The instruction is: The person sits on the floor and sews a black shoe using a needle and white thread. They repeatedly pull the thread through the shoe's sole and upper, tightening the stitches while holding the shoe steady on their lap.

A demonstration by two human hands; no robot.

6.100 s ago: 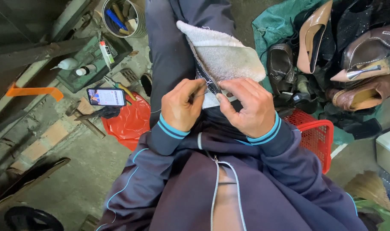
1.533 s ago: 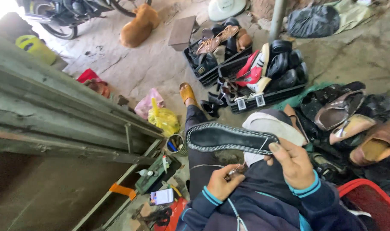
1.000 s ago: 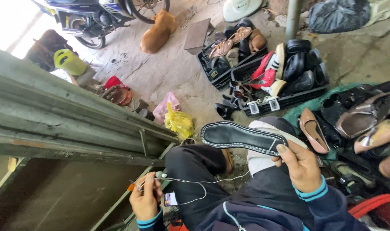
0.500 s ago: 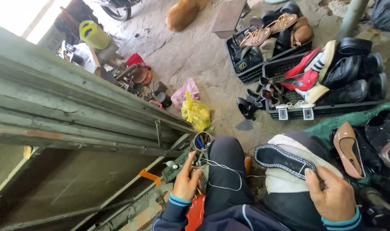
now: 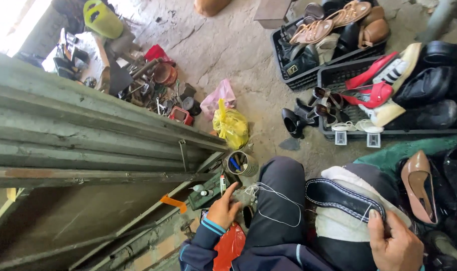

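Black and flat, the long rubber-like shoe sole with pale stitching along its edge (image 5: 344,197) lies across a folded off-white cloth (image 5: 338,223) on the person's right knee, near the bottom right of the view. It looks light and bendable along its length, stiffer across its width, and not fragile; the stitched rim gives a rougher, surer surface than the smooth middle, so the near end or either long edge seems the natural place to pinch it. A thin white thread (image 5: 276,200) trails from it in loose loops over the dark trouser leg (image 5: 278,211) toward the left; it is limp, easy to snag, and would probably tangle if pulled sideways. The right hand (image 5: 396,243) is curled over the near end of the sole, thumb and fingertips closed on its edge, wrist low and the dark blue sleeve cuff just out of frame. The left hand (image 5: 222,211) is stretched away to the left, fingers half open with the forefinger raised, reaching down to a shallow green tray of small bottles and tools (image 5: 208,193); whether it grips anything I cannot tell. Just beyond it stands a round tin holding blue-handled tools (image 5: 241,163), and below the wrist a red plastic basket (image 5: 228,246). Farther off, black crates of assorted shoes (image 5: 369,65) sit on the concrete floor (image 5: 238,55).
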